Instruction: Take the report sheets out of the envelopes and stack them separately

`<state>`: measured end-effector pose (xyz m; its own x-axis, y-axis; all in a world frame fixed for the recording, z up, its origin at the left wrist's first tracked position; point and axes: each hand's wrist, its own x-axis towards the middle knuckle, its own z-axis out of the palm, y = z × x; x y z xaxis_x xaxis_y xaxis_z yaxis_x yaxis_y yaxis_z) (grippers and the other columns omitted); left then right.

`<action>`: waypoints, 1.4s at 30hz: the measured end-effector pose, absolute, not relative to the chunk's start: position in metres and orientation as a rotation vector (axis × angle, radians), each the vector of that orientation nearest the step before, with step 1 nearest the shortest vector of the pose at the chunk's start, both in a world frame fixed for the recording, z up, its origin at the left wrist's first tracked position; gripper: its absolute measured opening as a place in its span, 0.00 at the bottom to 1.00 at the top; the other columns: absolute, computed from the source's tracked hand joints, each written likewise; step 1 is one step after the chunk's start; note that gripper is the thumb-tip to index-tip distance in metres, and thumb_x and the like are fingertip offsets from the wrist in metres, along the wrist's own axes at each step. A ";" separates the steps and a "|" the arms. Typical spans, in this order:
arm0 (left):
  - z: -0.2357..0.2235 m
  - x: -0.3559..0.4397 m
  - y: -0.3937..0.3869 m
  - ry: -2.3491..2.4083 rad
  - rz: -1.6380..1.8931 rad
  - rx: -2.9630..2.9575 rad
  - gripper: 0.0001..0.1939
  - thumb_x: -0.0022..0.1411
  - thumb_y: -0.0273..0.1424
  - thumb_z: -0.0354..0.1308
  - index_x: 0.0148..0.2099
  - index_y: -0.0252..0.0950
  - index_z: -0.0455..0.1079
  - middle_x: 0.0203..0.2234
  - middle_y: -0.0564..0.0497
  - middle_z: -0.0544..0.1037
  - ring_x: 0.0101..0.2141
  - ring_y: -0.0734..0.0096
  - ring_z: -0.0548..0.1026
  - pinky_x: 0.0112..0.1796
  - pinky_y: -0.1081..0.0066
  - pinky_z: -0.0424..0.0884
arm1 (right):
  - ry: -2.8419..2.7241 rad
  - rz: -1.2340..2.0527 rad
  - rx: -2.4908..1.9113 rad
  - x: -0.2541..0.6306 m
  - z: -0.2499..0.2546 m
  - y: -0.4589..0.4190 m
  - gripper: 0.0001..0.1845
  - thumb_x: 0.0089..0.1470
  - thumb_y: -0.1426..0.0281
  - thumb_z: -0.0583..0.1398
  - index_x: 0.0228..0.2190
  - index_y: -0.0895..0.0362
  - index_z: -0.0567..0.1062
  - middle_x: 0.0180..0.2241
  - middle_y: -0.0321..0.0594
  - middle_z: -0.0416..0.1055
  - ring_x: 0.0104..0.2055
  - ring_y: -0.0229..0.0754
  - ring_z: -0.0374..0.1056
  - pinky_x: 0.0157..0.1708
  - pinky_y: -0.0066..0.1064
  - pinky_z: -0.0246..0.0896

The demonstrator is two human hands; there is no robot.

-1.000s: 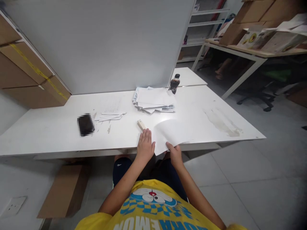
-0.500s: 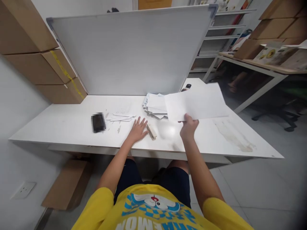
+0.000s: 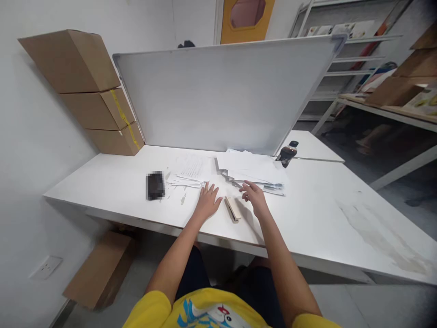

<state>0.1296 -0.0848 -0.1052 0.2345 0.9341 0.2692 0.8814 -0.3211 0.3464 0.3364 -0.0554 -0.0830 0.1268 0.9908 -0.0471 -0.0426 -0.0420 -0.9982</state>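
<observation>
My left hand [image 3: 207,201] lies flat on the white table with its fingers spread, at the front edge of a pile of small paper slips [image 3: 187,178]. To its right sits a beige stapler [image 3: 232,209], apart from the fingertips. My right hand [image 3: 254,197] hovers by the front edge of a stack of white paper sheets [image 3: 249,165]. Its fingers are loosely bent and apart, and I see nothing held in them. Grey-edged sheets stick out unevenly from under the stack's top sheet.
A dark bottle [image 3: 287,154] stands behind the stack on the right. A pixelated dark object [image 3: 155,185] rests left of the slips. A whiteboard [image 3: 221,100] leans along the table's back, beside stacked cardboard boxes [image 3: 116,120]. A brownish stain [image 3: 385,237] marks the right side.
The white sheet from my right hand now lies on the stack, and that hand has let go and come in toward the stapler. My left hand stays on the table. The view has shifted.
</observation>
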 end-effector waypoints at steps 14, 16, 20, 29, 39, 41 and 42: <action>-0.087 0.094 0.006 2.132 0.901 2.103 0.26 0.62 0.29 0.56 0.61 0.28 0.65 0.59 0.34 0.69 0.61 0.51 0.63 0.62 0.55 0.56 | -1.293 0.699 -1.527 0.361 -0.121 -0.073 0.18 0.53 0.60 0.53 0.39 0.55 0.76 0.31 0.41 0.75 0.35 0.47 0.69 0.38 0.37 0.59; -0.086 0.089 0.015 2.239 0.920 1.995 0.22 0.63 0.27 0.54 0.58 0.27 0.68 0.55 0.31 0.72 0.59 0.49 0.66 0.60 0.53 0.58 | -1.275 0.706 -1.530 0.361 -0.119 -0.072 0.18 0.53 0.61 0.52 0.38 0.55 0.76 0.31 0.41 0.75 0.36 0.47 0.69 0.38 0.37 0.59; -0.085 0.074 0.017 2.323 1.007 1.848 0.20 0.67 0.24 0.44 0.55 0.29 0.70 0.43 0.34 0.79 0.50 0.53 0.75 0.51 0.57 0.67 | -1.256 0.704 -1.530 0.360 -0.116 -0.072 0.17 0.52 0.61 0.53 0.37 0.56 0.77 0.31 0.42 0.76 0.36 0.47 0.69 0.38 0.36 0.59; -0.090 0.064 0.016 2.315 1.000 1.824 0.31 0.65 0.34 0.54 0.67 0.28 0.57 0.53 0.34 0.74 0.56 0.51 0.69 0.55 0.59 0.64 | -1.223 0.737 -1.541 0.359 -0.115 -0.070 0.16 0.52 0.62 0.53 0.37 0.55 0.76 0.30 0.40 0.75 0.36 0.47 0.69 0.38 0.35 0.59; -0.085 0.059 0.018 2.227 1.123 1.754 0.10 0.61 0.30 0.56 0.43 0.34 0.75 0.43 0.40 0.79 0.49 0.54 0.73 0.52 0.61 0.66 | -1.254 0.710 -1.556 0.358 -0.114 -0.068 0.17 0.52 0.61 0.52 0.36 0.54 0.76 0.32 0.41 0.76 0.38 0.49 0.70 0.40 0.37 0.60; -0.081 0.056 0.018 2.248 1.219 1.633 0.09 0.63 0.30 0.54 0.38 0.34 0.74 0.37 0.40 0.80 0.44 0.55 0.75 0.48 0.60 0.68 | -1.265 0.700 -1.556 0.358 -0.114 -0.067 0.17 0.52 0.61 0.52 0.36 0.54 0.76 0.33 0.42 0.76 0.39 0.49 0.70 0.40 0.37 0.60; -0.078 0.054 0.018 2.258 1.273 1.564 0.10 0.64 0.30 0.52 0.36 0.34 0.74 0.35 0.40 0.79 0.42 0.55 0.76 0.47 0.60 0.68 | -1.268 0.700 -1.558 0.358 -0.114 -0.067 0.17 0.52 0.61 0.52 0.36 0.54 0.76 0.34 0.42 0.76 0.39 0.49 0.70 0.40 0.37 0.60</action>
<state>0.0542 0.0177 -0.0785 -0.4615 0.8159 0.3484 0.7202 0.1153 0.6841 0.3584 -0.0672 -0.1142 0.2916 0.9466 0.1378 0.3875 0.0148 -0.9218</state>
